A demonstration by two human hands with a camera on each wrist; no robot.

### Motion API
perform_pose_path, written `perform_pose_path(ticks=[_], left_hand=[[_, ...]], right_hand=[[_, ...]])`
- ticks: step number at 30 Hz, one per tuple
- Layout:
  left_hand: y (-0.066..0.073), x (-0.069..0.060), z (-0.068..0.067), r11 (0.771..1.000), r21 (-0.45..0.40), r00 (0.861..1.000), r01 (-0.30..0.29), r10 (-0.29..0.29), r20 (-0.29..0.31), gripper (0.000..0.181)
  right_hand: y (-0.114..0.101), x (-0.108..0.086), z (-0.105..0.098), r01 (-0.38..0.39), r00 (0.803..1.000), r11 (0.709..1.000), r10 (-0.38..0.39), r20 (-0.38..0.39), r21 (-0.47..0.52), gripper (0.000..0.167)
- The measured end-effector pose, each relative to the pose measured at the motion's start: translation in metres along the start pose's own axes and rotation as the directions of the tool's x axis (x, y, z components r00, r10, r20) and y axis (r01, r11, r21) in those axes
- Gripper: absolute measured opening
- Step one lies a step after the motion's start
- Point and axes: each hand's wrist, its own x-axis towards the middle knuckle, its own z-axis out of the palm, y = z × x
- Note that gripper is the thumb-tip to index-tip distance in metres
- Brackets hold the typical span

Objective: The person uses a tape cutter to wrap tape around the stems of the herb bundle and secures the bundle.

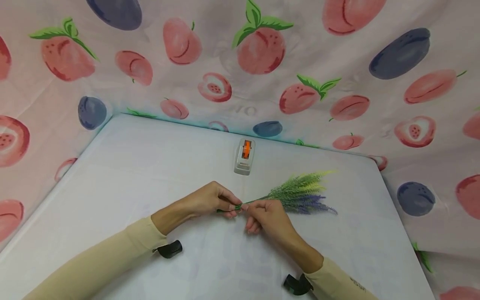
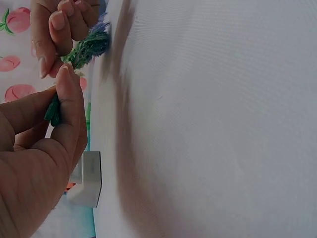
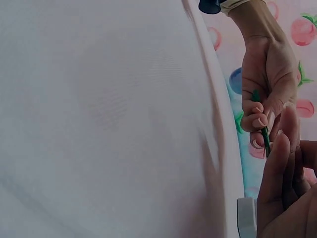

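Note:
A bunch of artificial flowers point(image 1: 303, 191), green with yellow and purple tips, lies slanted in the head view, its blossoms to the right. The left hand point(image 1: 211, 200) pinches the green stems near their lower end. Close beside it, the right hand point(image 1: 271, 216) pinches the stems with thumb and index finger. In the left wrist view the green stem ends point(image 2: 52, 110) stick out between the left thumb and fingers. The right wrist view shows the stems point(image 3: 266, 139) running from the left hand point(image 3: 270, 89) to the right fingertips.
A grey tape dispenser point(image 1: 244, 157) with an orange wheel stands behind the hands on the white table point(image 1: 150, 158). Fruit-patterned cloth point(image 1: 225, 50) hangs along the back and sides of the table. Black wrist devices sit at both sleeves.

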Motion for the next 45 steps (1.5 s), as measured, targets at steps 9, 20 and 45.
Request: perform_pose_path(ticks=[9, 20, 45], left_hand=[[0.003, 0.001, 0.0, 1.0, -0.025, 1.0, 0.001, -0.001, 0.004, 0.022], [0.002, 0.001, -0.003, 0.999, -0.033, 1.0, -0.006, 0.007, 0.026, 0.021], [0.0, 0.004, -0.02, 0.996, 0.082, 0.996, -0.023, 0.016, 0.084, 0.025]], right_hand=[[-0.002, -0.003, -0.003, 0.32, 0.937, 0.919, -0.344, -0.07, -0.232, 0.014], [0.003, 0.007, -0.009, 0.592, 0.582, 0.209, -0.779, 0.234, -0.779, 0.018], [0.0, 0.011, -0.022, 0.448, 0.744, 0.267, -0.64, 0.19, -0.854, 0.019]])
